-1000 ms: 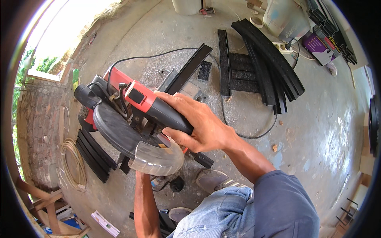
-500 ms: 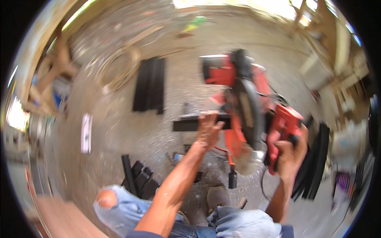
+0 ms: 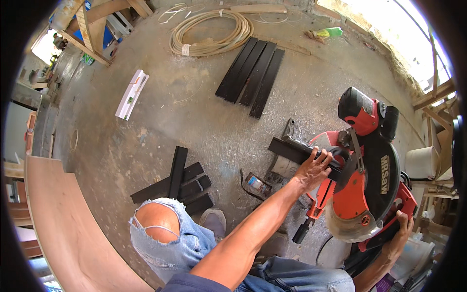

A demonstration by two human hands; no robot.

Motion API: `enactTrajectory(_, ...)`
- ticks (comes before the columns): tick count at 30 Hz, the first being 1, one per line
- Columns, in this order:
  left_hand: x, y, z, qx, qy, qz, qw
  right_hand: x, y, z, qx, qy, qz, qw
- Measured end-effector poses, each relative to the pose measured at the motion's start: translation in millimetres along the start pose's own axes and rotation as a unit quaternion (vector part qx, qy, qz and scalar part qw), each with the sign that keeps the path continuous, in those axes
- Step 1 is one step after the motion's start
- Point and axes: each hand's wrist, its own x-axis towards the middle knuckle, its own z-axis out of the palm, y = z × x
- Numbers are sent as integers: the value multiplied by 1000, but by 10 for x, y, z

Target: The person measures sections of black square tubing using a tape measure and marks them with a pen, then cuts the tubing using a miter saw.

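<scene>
A red and black miter saw point(image 3: 384, 163) stands on the floor to my right, its head over the workpiece. My left hand point(image 3: 314, 170) lies over a black bar point(image 3: 292, 150), fingers bent across it and the saw's fence, holding it close to the blade guard. The bar's far end is hidden behind the saw head. My right hand point(image 3: 400, 232) is wrapped round the saw's red handle point(image 3: 406, 199); part of its grip is out of sight. A clear guard point(image 3: 348, 224) covers the blade's lower front.
Several black strips point(image 3: 250, 73) lie side by side ahead, and shorter black pieces point(image 3: 194, 187) are piled by my knee. A coiled hose point(image 3: 214, 31), a white spirit level point(image 3: 132, 95) and a green-and-yellow bottle point(image 3: 326, 33) rest on the floor. A wooden board point(image 3: 73, 214) sits left; a white bucket point(image 3: 421, 162) right.
My view has swung leftward, so the saw and floor objects sit further right. Both hands keep their places, the left on the bar and the right at the saw handle.
</scene>
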Motion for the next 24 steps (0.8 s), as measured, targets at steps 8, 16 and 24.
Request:
enactTrajectory(8,64,9,35,-7,2,14,1000,125,37,-103,167,-139,16,976)
enactTrajectory(16,-55,-72,30,6,-7,10,1000,90,36,45,176,7,-50,983)
enactTrajectory(24,-39,-43,22,18,-27,15,999,-14,-96,312,229,-4,23,973)
